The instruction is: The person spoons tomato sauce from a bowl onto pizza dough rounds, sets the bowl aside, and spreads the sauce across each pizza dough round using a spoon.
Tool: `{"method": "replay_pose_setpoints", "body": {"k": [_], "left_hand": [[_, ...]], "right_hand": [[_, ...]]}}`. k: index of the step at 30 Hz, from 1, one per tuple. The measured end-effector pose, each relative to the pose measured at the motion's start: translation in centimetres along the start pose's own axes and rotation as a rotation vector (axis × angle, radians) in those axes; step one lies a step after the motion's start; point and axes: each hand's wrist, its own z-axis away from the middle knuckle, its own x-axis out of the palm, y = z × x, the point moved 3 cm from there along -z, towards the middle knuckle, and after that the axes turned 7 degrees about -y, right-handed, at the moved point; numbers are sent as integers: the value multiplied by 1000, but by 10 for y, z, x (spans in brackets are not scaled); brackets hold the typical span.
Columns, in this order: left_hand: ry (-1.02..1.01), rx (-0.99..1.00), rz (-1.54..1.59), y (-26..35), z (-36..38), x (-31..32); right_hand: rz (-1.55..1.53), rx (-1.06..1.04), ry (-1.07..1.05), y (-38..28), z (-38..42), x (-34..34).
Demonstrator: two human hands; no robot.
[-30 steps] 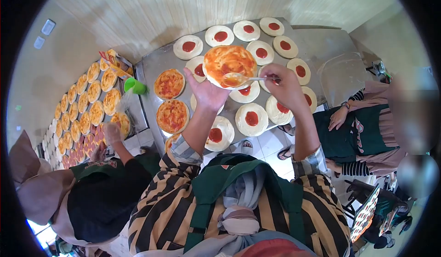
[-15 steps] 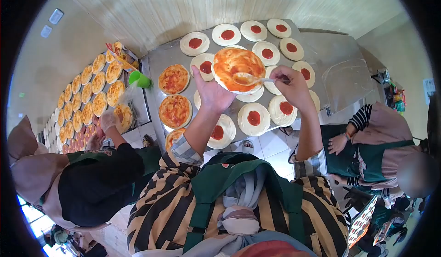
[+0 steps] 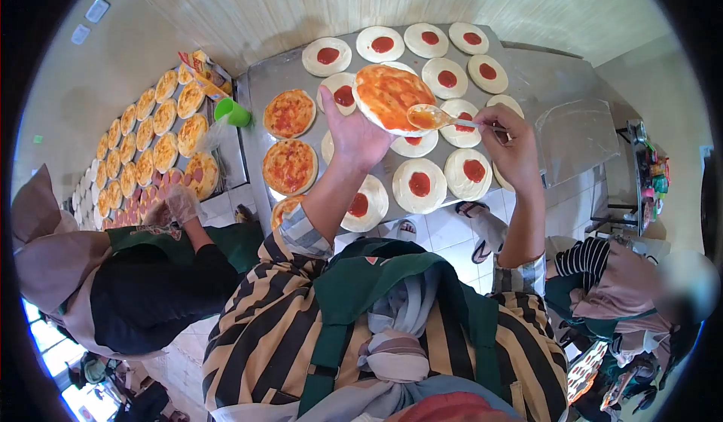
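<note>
My left hand [image 3: 354, 132] holds up a round pizza base [image 3: 392, 94] from beneath and at its left edge, tilted above the metal table. Orange-red sauce is spread over most of its top, leaving a pale rim. Closed around the handle of a spoon [image 3: 429, 117], my right hand [image 3: 512, 143] keeps the sauce-smeared bowl at the base's lower right edge. Below and around them lie several pale dough rounds [image 3: 419, 185], each with a red blob of sauce in the middle. To the left are sauce-covered bases [image 3: 290, 167].
A green cup [image 3: 232, 112] and a yellow packet [image 3: 205, 75] stand left of the metal table [image 3: 252, 83]. Beyond them, a co-worker's gloved hands [image 3: 177, 205] are over rows of topped pizzas [image 3: 166, 153]. Another person [image 3: 602, 279] is at the right; a shelf with packets [image 3: 651, 181] stands behind.
My right hand has drawn the spoon rightward and off the middle of the base to its edge. The base tilts more. The person at the right has moved back, away from the table.
</note>
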Motion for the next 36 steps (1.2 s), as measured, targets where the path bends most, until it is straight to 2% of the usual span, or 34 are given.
{"method": "replay_pose_setpoints", "body": {"k": [6, 11, 14, 16, 18, 20, 23, 28, 30, 32, 36], "left_hand": [[44, 75, -59, -9, -4, 12], [88, 99, -70, -6, -2, 18], [8, 60, -7, -2, -1, 14], [-47, 16, 50, 1, -1, 7], [-64, 14, 92, 3, 1, 1], [-85, 6, 134, 4, 2, 0], [-75, -8, 190, 3, 2, -1], [-15, -14, 222, 0, 3, 2], [-70, -9, 282, 3, 3, -5], [-127, 6, 341, 8, 4, -10], [-84, 61, 291, 14, 5, -20]], "right_hand": [[297, -184, -55, -50, -14, 15], [492, -193, -127, -63, -12, 16], [469, -136, -65, -47, -2, -1], [320, 23, -14, -27, 4, -12], [274, 35, 6, -6, 4, -15], [101, 64, 15, 18, -1, -16], [-72, 66, 35, 24, -19, -2], [12, 14, 68, 23, -43, 1], [53, 8, 93, 22, -39, -1], [52, 162, 99, 23, -24, -3], [-92, 135, 30, 27, -19, 23]]}}
